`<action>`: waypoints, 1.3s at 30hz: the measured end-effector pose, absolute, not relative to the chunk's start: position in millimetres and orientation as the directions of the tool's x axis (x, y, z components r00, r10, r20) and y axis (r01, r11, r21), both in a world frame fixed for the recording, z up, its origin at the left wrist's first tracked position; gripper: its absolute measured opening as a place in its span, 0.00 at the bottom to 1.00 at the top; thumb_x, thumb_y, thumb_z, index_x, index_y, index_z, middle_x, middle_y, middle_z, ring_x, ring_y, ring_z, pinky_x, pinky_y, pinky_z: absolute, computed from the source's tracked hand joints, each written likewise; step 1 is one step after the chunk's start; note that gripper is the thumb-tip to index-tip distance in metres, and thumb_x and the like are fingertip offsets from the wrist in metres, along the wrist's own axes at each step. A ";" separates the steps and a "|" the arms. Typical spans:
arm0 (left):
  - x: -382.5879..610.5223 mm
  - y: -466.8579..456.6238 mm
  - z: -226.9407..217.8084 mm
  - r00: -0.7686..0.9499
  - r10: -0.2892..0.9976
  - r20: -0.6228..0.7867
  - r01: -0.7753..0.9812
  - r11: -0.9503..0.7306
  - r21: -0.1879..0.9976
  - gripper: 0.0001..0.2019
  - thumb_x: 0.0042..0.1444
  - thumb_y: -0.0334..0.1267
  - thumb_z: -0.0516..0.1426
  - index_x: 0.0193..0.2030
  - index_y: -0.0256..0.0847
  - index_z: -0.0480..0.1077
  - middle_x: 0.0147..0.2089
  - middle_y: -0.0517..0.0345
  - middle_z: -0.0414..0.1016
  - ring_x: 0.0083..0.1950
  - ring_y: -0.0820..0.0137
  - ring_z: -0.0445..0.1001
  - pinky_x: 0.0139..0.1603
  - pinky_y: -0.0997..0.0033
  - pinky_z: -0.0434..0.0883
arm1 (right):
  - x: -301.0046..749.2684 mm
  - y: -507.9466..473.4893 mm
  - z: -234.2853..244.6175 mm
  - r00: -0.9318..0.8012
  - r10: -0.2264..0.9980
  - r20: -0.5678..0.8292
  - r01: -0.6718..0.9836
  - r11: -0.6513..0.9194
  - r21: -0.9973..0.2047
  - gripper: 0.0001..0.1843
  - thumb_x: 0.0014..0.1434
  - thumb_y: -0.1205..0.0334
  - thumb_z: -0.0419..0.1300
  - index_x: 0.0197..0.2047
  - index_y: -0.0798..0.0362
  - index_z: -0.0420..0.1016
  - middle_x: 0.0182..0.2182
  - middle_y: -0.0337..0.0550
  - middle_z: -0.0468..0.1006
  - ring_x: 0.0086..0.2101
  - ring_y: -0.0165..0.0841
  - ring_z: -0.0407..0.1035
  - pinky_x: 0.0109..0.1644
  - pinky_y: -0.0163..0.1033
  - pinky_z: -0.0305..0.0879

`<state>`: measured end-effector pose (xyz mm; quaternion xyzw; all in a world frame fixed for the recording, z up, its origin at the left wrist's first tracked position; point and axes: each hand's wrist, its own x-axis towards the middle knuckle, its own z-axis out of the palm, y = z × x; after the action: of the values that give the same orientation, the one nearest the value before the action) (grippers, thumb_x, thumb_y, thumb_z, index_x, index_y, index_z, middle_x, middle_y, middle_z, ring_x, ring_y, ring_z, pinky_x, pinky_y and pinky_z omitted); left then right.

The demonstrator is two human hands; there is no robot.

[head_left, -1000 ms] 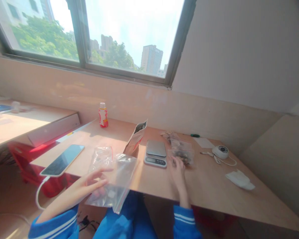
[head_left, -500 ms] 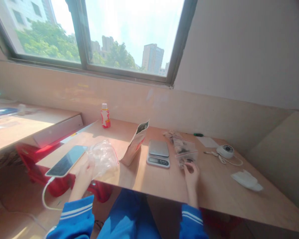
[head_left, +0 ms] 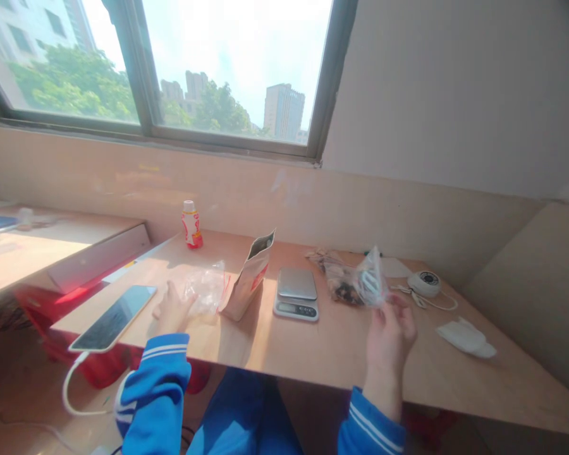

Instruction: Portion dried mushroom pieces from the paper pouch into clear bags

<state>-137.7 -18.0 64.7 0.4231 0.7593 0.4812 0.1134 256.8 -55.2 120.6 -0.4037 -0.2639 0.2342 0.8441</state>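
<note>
My right hand [head_left: 392, 328] is closed on the lower end of a clear plastic bag [head_left: 370, 281], which it holds up off the table; what is inside, if anything, I cannot make out. Just behind that lie several zip bags with dark and brown pieces [head_left: 344, 291]. On the left, my left hand [head_left: 172, 309] rests with fingers apart at the edge of a flat pile of clear zip bags [head_left: 206, 291]. An open-topped brown paper pouch [head_left: 249, 281] stands beside the pile. Between the hands sits a kitchen scale [head_left: 296, 296] with a bare metal plate.
A phone [head_left: 114, 319] with a white cable lies at the table's left edge. Toward the back stands a red-and-white bottle [head_left: 192, 225]. To the right are a white round device [head_left: 425, 284] with a cord and a crumpled white tissue [head_left: 467, 337]. Red stools [head_left: 99, 370] are below.
My right hand has lifted a clear bag up from among the bags of pieces and moved right. My left hand has loosened its fingers on the clear bags, which now lie flatter.
</note>
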 end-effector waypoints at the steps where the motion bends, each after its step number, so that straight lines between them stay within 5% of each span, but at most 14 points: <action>1: -131.7 -22.6 73.2 -0.659 0.708 0.254 0.560 0.236 0.794 0.32 0.49 0.50 0.58 0.59 0.36 0.61 0.56 0.31 0.70 0.66 0.40 0.59 0.59 0.36 0.59 | 249.9 -58.6 122.4 0.713 0.641 0.283 -0.197 0.571 -0.797 0.09 0.45 0.63 0.65 0.32 0.51 0.70 0.41 0.42 0.80 0.50 0.38 0.71 0.49 0.40 0.68; 4: -100.3 -50.9 97.6 -0.683 0.626 0.377 0.542 0.088 0.836 0.24 0.57 0.50 0.50 0.56 0.39 0.62 0.60 0.41 0.68 0.65 0.50 0.62 0.64 0.46 0.58 | 232.9 -69.2 118.0 0.533 0.771 0.348 -0.263 0.542 -0.798 0.08 0.48 0.61 0.64 0.29 0.51 0.68 0.46 0.46 0.79 0.50 0.42 0.71 0.51 0.47 0.68; 7: -50.9 -85.2 120.2 -0.569 0.760 0.314 0.283 -0.177 0.943 0.20 0.59 0.53 0.48 0.46 0.40 0.67 0.41 0.52 0.76 0.42 0.62 0.75 0.51 0.60 0.71 | 219.0 -75.8 111.0 0.342 0.877 0.338 -0.377 0.458 -0.805 0.13 0.49 0.54 0.65 0.24 0.50 0.65 0.44 0.50 0.80 0.43 0.44 0.75 0.44 0.50 0.71; 10: 2.1 -104.5 138.4 -0.265 0.935 0.235 0.097 -0.217 0.971 0.20 0.56 0.56 0.51 0.40 0.40 0.70 0.31 0.55 0.75 0.35 0.65 0.74 0.43 0.66 0.71 | 205.6 -77.7 111.0 0.203 0.918 0.342 -0.399 0.396 -0.827 0.14 0.51 0.53 0.65 0.24 0.50 0.66 0.41 0.47 0.81 0.38 0.41 0.76 0.44 0.49 0.71; 14: 43.3 -103.9 140.6 -0.088 0.984 0.158 -0.119 -0.168 0.979 0.23 0.53 0.62 0.51 0.28 0.42 0.65 0.22 0.60 0.67 0.25 0.71 0.66 0.30 0.70 0.67 | 193.0 -79.6 117.1 0.079 0.924 0.373 -0.282 0.380 -0.881 0.09 0.55 0.59 0.62 0.25 0.50 0.69 0.40 0.44 0.82 0.39 0.38 0.75 0.48 0.45 0.69; 21: 34.8 -91.7 119.0 -0.039 0.997 0.059 0.004 -0.059 0.998 0.20 0.49 0.58 0.56 0.27 0.40 0.69 0.23 0.58 0.70 0.29 0.68 0.70 0.34 0.69 0.68 | 191.6 -80.8 119.8 0.002 0.920 0.392 -0.109 0.390 -0.914 0.07 0.55 0.66 0.57 0.26 0.50 0.72 0.40 0.43 0.82 0.44 0.38 0.74 0.50 0.43 0.67; 27: 27.6 -82.9 102.7 -0.014 0.999 0.049 -0.016 -0.050 0.999 0.18 0.50 0.54 0.57 0.27 0.39 0.71 0.26 0.56 0.74 0.30 0.66 0.73 0.34 0.69 0.69 | 196.8 -76.9 114.2 -0.198 0.952 0.234 0.109 0.259 -0.960 0.12 0.56 0.67 0.52 0.31 0.50 0.78 0.44 0.43 0.81 0.56 0.40 0.66 0.61 0.48 0.58; 32: 24.3 -77.4 90.4 -0.049 0.997 0.059 0.103 -0.053 0.993 0.17 0.52 0.53 0.56 0.29 0.40 0.71 0.28 0.56 0.76 0.34 0.65 0.75 0.37 0.70 0.70 | 193.8 -77.4 113.6 -0.157 0.942 0.298 0.207 0.326 -0.922 0.14 0.60 0.64 0.51 0.34 0.50 0.79 0.43 0.44 0.80 0.49 0.38 0.71 0.58 0.45 0.62; 39: 28.9 -79.4 92.8 -0.110 0.989 0.095 0.216 -0.069 0.974 0.20 0.53 0.55 0.55 0.28 0.39 0.71 0.28 0.55 0.76 0.34 0.63 0.75 0.37 0.69 0.69 | 178.4 -76.6 107.4 -0.236 0.956 0.172 0.241 0.229 -0.943 0.10 0.56 0.55 0.64 0.37 0.52 0.76 0.34 0.41 0.79 0.37 0.35 0.73 0.44 0.39 0.69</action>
<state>28.9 -79.4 92.8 0.5397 0.5585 0.4932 0.3918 178.4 -76.6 107.4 -0.4526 -0.6615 0.4248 0.4208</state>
